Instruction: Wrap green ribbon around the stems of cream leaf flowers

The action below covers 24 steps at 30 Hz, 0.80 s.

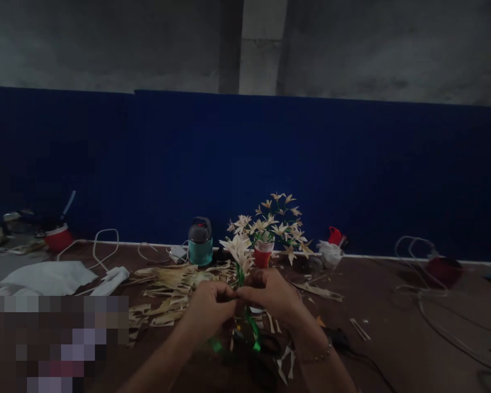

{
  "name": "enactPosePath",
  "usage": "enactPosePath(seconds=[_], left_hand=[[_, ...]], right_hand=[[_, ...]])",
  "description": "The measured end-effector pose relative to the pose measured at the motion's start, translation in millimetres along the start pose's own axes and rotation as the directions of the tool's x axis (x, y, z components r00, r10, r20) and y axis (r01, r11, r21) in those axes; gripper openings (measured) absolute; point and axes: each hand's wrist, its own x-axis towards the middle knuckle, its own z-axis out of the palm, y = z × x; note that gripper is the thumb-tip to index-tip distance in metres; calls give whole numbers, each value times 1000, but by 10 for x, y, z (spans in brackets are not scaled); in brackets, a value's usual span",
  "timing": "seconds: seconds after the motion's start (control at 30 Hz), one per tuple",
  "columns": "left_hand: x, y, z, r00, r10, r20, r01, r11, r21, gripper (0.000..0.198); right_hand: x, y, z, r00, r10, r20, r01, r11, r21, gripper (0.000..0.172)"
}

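Observation:
A pale flower point(239, 249) with pointed petals and a green stem stands upright between my two hands. My left hand point(213, 307) is closed, its thumb and fingertips pinched at the stem. From the other side, my right hand point(269, 295) pinches at the same stem, its fingertips meeting those of the left. A strip of shiny green tape point(252, 326) hangs below the fingers. Just behind the hands, a red cup point(263, 255) holds a bunch of similar pale flowers point(284, 229) on green stems.
Dried pale husk pieces point(167, 289) spread left of my hands. A teal bottle point(201, 245) stands behind them. White cloth point(49, 277) lies far left. At the right are a white bag point(331, 254), a dark red object point(445, 271) and cables. Dark scissors point(270, 345) lie below my hands.

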Motion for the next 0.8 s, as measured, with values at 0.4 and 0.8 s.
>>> enactPosePath(seconds=[0.4,0.8], left_hand=[[-88,108,-129,958,102,269,14,918,-396,29],[-96,41,-109,914,121,388,96,863,-496,26]], right_hand=[[-19,51,-1,950,-31,312,-167,793,586,23],[-111,-9,-7,892,-226,392,-67,790,609,22]])
